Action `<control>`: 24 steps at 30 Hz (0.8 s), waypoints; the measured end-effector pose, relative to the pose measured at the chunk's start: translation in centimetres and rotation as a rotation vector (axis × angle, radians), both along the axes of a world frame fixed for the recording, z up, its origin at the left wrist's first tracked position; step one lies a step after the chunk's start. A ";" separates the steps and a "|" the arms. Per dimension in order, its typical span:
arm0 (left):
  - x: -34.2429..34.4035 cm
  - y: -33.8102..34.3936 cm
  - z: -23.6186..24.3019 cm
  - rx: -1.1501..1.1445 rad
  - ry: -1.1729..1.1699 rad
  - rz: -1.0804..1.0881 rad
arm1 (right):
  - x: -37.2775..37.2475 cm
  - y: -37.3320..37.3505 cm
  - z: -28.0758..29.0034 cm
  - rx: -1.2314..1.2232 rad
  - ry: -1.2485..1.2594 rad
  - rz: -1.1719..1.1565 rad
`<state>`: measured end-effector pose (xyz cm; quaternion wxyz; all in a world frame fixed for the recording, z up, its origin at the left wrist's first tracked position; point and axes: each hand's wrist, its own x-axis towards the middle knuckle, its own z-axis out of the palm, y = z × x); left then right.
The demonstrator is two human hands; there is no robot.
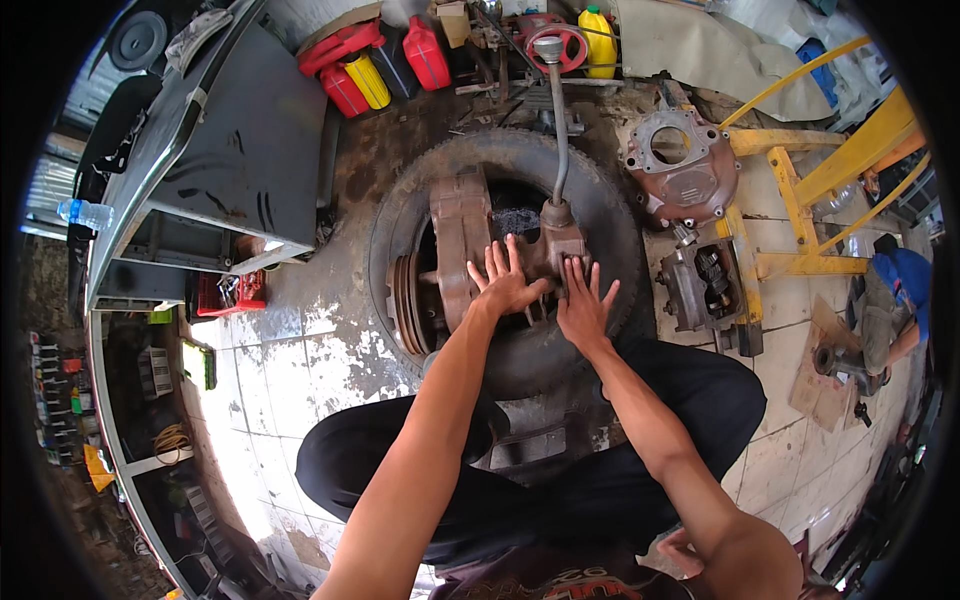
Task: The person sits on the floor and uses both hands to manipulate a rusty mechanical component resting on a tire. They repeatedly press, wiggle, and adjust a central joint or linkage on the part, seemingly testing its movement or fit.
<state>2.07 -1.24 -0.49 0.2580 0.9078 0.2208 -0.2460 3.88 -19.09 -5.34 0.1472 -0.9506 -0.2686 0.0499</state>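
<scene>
I'm resting my left hand [507, 288] and right hand [586, 312], both splayed and grasping nothing, on the gearbox [461, 222]; grimy and rust-brown, it is sitting over a tire [402, 213], its bent grey lever [560, 130] rising.

A mechanic's workshop: right of the tyre [605, 200] sit a metal housing [702, 188] and gearbox [685, 302] (gears [712, 275] exposed); beyond the tyre, jerrycans [427, 55].

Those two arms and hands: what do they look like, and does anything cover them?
The left hand and right hand are ungloved, with slim fingers. No sleeve covers the left forearm or right forearm, and no cables show. A dark printed shirt shows at the lower edge.
</scene>
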 end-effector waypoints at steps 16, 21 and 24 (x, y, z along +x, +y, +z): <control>-0.8 0.3 -0.8 0.002 -0.037 0.013 | 0.1 -0.4 0.6 0.021 0.043 0.007; 0.0 -0.3 -0.2 0.013 -0.032 -0.014 | 3.6 0.5 0.6 0.029 -0.074 0.011; -0.4 0.2 -0.6 0.008 -0.052 -0.011 | 1.2 -0.2 -0.2 0.053 0.002 0.021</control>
